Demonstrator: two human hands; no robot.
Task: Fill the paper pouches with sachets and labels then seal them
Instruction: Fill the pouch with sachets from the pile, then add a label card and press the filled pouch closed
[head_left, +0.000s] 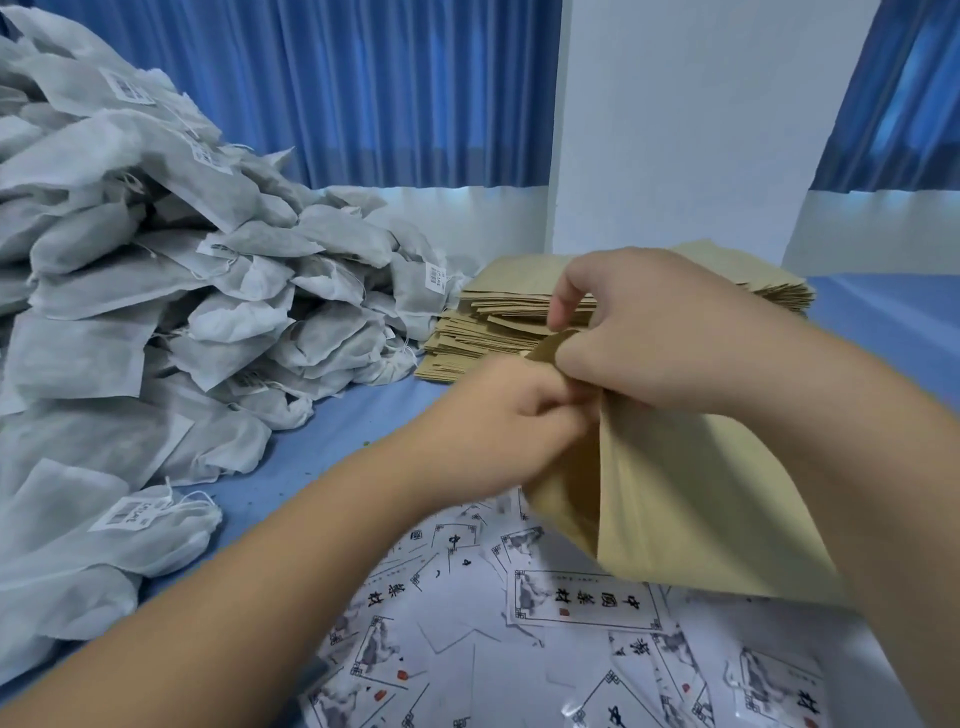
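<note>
Sachets (156, 291) of white mesh (some carry small printed tags) lie heaped at the left on a blue tabletop (332, 441). At centre, the left hand (514, 415) pinches the top edge of a brown paper pouch (691, 499), which is held above the printed labels (582, 603) scattered near. The right hand (649, 332) grips the same mouth with curled fingers. Behind the hands sits a stack of flat pouches (498, 322).

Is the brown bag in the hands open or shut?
Open a bit: left hand and right hand pinch the pouch mouth apart.
</note>
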